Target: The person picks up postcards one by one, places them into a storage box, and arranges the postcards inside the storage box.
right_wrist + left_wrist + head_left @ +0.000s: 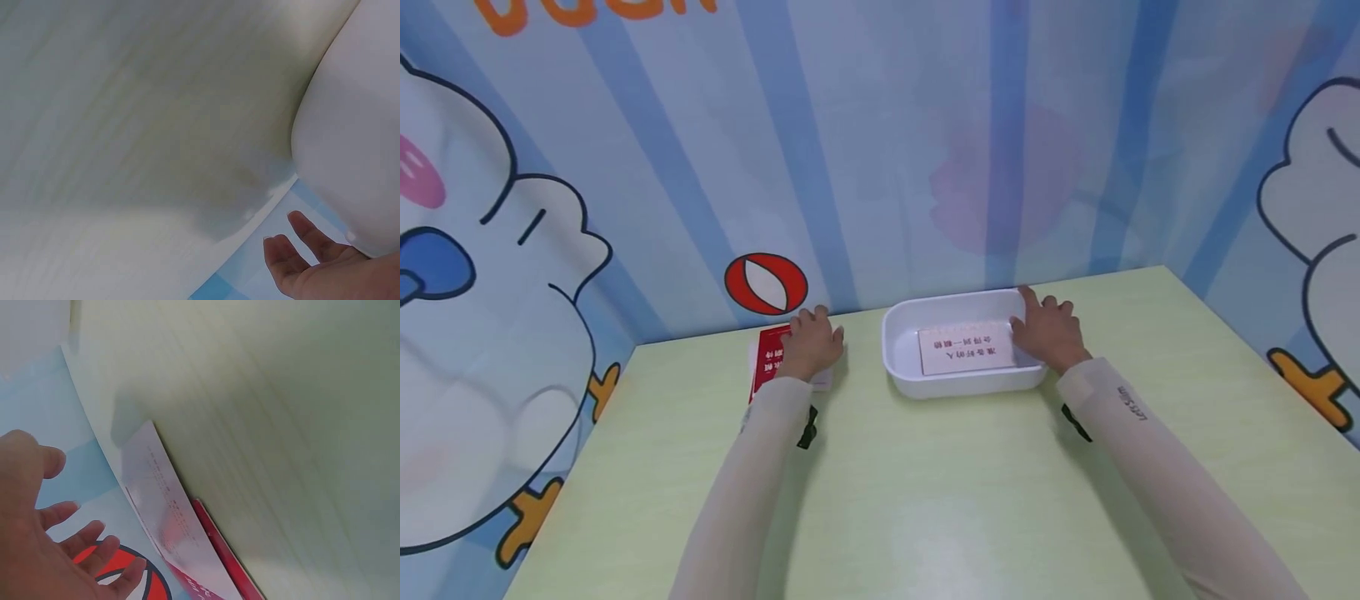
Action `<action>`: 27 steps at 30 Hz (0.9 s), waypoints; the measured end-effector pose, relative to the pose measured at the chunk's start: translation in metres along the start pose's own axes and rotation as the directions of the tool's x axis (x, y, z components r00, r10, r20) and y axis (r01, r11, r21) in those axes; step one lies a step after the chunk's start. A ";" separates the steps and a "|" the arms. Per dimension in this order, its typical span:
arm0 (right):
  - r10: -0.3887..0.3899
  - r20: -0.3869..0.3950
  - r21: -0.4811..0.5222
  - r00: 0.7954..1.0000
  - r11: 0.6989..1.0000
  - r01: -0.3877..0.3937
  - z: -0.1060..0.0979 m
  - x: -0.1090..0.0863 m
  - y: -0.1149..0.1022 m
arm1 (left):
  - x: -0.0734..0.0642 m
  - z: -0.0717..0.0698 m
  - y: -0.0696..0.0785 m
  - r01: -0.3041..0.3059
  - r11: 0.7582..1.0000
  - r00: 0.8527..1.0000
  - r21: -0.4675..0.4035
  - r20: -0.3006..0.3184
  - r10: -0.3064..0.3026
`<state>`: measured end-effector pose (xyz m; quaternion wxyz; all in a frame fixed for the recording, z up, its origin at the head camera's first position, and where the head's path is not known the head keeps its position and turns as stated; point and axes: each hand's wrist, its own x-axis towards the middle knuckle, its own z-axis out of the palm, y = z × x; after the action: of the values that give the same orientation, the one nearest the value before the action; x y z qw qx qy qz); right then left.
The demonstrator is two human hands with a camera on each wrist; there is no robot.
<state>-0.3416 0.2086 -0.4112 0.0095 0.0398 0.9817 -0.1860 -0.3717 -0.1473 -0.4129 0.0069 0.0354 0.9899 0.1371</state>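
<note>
Tray [966, 386], white, glossy and apparently plastic, sits along the far edge of the surface [925, 500], nearer that edge's middle than either far corner; its corners are rounded, its walls low, and a pale printed card [955, 353] lies flat inside, kept in by the rim; the right hand [1051, 333] reaches over the tray's right end near its far right corner, seemingly to steady it, thumb inside, other fingers slightly bent outside; I cannot tell whether they grip the wall; the left hand [810, 343] is over a red printed card [765, 360] by the far edge, toward the surface's far left corner; its fingers are loosely spread, thumb well apart, with no hold showing; a whitish sheet [165, 494] overlaps the red card there, both thin and stiff-looking, perhaps stacked together; the surface is smooth, with faint wood-like grain; beyond its far edge hangs a blue-striped, cartoon-printed backdrop [880, 167].
</note>
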 end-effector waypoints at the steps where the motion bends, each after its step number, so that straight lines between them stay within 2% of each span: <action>1: 0.002 -0.001 0.001 1.000 1.000 -0.002 0.000 0.000 0.000 | 0.000 0.000 0.000 -0.001 1.000 1.000 0.001 0.002 0.000; 18: -0.007 0.009 -0.003 1.000 1.000 0.007 0.004 0.000 -0.001 | -0.002 0.007 -0.027 0.075 0.996 0.994 0.050 0.072 -0.078; 27: -0.008 -0.002 -0.037 1.000 0.999 0.008 0.006 0.002 0.002 | -0.002 0.014 -0.034 0.099 0.995 0.987 0.033 0.126 -0.102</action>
<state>-0.3433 0.2088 -0.4175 0.0083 0.0360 0.9851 -0.1678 -0.3713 -0.1764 -0.4356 0.0765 -0.0056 0.9897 0.1208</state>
